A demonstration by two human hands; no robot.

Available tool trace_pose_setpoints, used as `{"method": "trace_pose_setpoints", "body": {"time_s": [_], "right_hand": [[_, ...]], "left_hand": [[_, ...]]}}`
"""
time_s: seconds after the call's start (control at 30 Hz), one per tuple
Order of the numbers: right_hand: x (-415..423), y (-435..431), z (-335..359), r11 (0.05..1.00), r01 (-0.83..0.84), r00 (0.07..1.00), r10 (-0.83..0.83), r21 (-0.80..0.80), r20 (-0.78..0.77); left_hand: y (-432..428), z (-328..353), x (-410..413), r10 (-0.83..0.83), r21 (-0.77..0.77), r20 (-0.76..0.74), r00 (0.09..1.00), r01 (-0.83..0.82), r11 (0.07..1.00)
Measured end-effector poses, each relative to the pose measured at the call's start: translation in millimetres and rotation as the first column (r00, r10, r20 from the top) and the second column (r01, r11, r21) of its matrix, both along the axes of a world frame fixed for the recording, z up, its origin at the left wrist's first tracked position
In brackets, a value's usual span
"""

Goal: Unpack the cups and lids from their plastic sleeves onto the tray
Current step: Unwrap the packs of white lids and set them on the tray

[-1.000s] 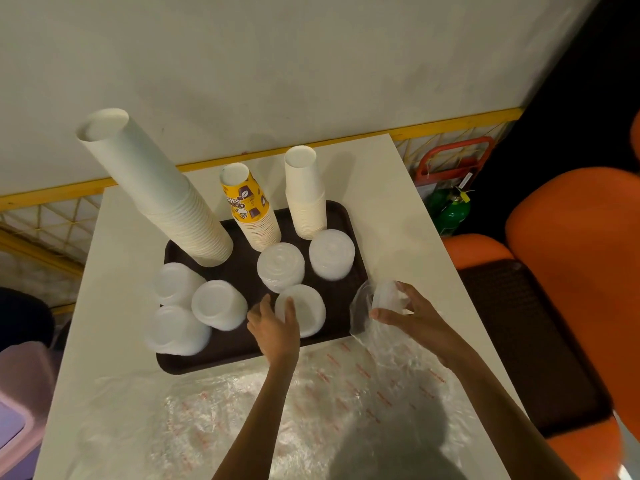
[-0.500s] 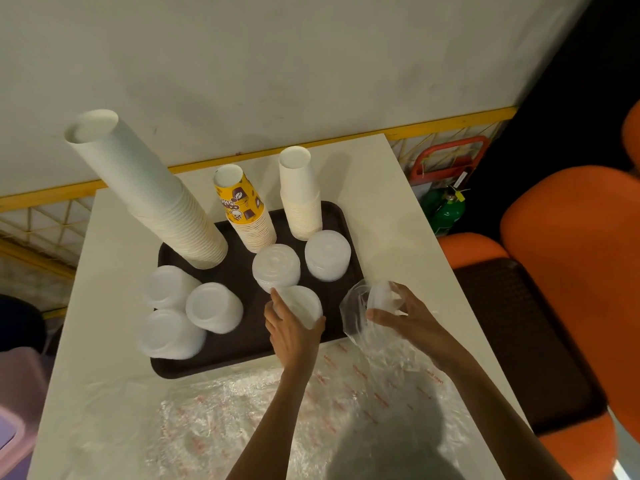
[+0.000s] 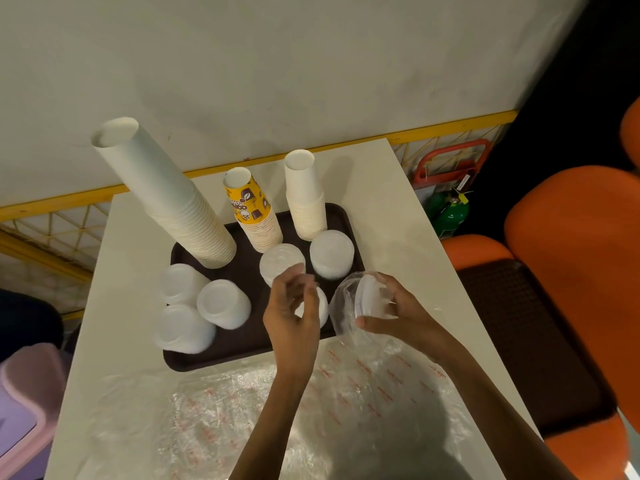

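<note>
Left hand (image 3: 292,313) has lifted off the tray (image 3: 214,363) — heading for the sleeve (image 3: 343,317).
Its fingers are loosely curled, empty; right hand (image 3: 398,315) grips the sleeve around remaining lids (image 3: 372,296) — another batch looks due.

Left hand (image 3: 292,317) blurred, half hiding a lid stack (image 3: 322,308), pink bin (image 3: 24,393) cut off at left edge

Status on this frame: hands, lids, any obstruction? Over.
Left hand empty, fingers loose, over tray. Right hand grips sleeve, lids inside. Nothing between hands.
</note>
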State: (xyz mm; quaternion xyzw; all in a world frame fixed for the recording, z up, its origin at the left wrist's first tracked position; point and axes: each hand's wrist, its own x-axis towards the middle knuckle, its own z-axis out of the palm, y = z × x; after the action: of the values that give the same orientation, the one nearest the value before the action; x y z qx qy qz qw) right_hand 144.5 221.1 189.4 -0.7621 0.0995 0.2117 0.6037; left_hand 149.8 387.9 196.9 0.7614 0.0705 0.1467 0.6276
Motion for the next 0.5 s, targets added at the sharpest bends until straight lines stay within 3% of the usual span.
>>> {"method": "trace_pose_setpoints", "body": {"time_s": [0.1, 0.17, 0.23, 0.37, 0.5], "right_hand": [[-2.8, 7.0, 0.9, 0.999, -0.028, 0.999, 0.028, -0.039, 0.016], [-4.1, 9.0, 4.2, 0.998, -0.024, 1.000, 0.025, -0.055, 0.008], [-7.6, 5.4, 12.9, 0.998, -0.042, 0.997, 0.039, 0.036, 0.060], [-17.5, 0.4, 26.1, 0.987, -0.073, 0.988, 0.053, 0.143, 0.142], [-18.2, 9.2, 24.7, 0.998, -0.028, 0.984, 0.017, 0.056, 0.179]], "left_hand": [[-7.4, 25.7, -9.1, -0.165, -0.073, 0.031, 0.986, 0.167, 0.983], [-12.1, 30.9, -14.1, -0.233, -0.063, -0.025, 0.972, 0.231, 0.971], [-14.8, 30.3, -18.3, -0.279, -0.071, -0.121, 0.953, 0.272, 0.960], [-19.6, 30.9, -28.6, -0.306, -0.014, -0.234, 0.923, 0.311, 0.950], [-18.5, 31.3, -31.6, -0.267, 0.055, -0.239, 0.934, 0.287, 0.956]]}}
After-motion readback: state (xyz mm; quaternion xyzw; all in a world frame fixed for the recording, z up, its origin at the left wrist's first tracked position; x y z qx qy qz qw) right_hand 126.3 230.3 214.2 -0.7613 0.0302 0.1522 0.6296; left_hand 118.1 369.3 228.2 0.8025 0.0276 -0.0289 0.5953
